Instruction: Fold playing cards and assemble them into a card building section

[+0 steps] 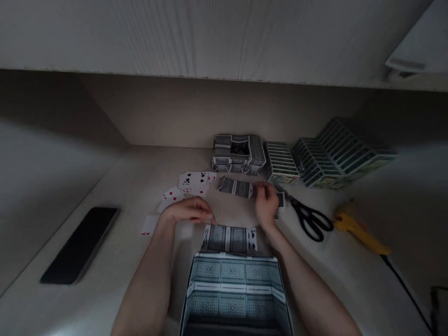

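Observation:
My left hand [192, 210] is closed, its fingers bent and pointing down beside the far left corner of a panel of joined playing cards [229, 239]. Whether anything is between those fingers is hidden. My right hand [266, 203] pinches at the right end of a folded strip of playing cards [235, 187] that shows patterned backs. Nearest to me, between my forearms, stands an open box built of playing cards [233, 275]. Loose face-up playing cards [194, 182] lie beyond my left hand. Some cards [281, 200] are partly hidden behind my right hand.
Along the back wall stand a card-built block with an opening [238, 154] and stepped card structures [336, 156]. Black-handled scissors [311, 221] and a yellow glue gun [360, 228] with a cord lie at right. A phone [80, 245] lies at left. A shelf [224, 42] overhangs.

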Action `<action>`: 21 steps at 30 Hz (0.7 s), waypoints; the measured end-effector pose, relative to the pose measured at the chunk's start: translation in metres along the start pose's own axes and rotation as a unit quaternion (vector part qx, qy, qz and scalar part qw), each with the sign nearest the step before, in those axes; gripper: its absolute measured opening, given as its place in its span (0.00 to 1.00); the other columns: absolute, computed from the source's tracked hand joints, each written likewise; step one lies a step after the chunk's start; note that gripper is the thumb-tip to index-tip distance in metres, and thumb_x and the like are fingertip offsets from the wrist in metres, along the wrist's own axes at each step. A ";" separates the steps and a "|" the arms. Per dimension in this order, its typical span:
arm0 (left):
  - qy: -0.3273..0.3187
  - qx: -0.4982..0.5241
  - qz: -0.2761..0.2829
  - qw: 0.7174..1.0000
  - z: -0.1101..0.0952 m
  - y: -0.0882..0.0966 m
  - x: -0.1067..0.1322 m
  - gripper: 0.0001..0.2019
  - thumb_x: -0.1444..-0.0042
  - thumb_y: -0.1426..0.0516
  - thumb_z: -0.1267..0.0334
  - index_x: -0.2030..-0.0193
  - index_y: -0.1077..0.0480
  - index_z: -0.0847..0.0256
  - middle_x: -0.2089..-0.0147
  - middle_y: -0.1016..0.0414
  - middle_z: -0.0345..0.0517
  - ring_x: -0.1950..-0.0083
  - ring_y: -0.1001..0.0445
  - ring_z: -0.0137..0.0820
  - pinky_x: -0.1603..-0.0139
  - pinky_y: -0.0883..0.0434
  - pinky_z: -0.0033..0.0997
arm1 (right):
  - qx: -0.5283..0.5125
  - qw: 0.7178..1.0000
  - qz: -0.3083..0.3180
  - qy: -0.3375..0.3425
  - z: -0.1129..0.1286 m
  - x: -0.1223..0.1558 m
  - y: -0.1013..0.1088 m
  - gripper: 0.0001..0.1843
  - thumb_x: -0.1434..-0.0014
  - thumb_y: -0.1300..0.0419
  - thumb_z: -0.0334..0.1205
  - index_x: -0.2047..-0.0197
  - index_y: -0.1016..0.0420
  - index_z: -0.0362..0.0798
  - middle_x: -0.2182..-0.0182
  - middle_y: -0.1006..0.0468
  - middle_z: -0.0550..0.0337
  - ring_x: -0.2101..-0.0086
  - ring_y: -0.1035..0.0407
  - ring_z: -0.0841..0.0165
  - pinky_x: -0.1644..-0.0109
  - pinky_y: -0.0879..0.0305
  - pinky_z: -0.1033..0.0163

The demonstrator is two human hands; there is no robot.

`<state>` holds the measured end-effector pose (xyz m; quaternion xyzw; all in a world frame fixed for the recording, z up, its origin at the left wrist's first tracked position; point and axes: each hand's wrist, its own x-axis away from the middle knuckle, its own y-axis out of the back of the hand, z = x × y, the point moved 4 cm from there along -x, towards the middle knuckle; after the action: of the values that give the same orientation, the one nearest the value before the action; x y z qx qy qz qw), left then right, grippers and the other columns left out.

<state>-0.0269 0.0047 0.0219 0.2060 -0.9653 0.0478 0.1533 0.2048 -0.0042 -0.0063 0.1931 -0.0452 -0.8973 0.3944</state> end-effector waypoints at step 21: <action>0.089 0.004 0.084 0.992 0.001 -0.014 -0.009 0.14 0.57 0.39 0.60 0.61 0.27 0.58 0.80 0.27 0.38 0.84 0.38 0.20 0.88 0.48 0.18 | -0.086 0.986 0.095 -0.103 0.007 0.005 -0.007 0.13 0.48 0.51 0.44 0.75 0.33 0.46 0.89 0.39 0.68 0.87 0.45 0.73 0.84 0.51 0.68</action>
<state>-0.0135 -0.0050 0.0181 0.1194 -0.9615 0.0829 0.2333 0.1943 -0.0032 -0.0033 0.0596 -0.0263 -0.8712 0.4866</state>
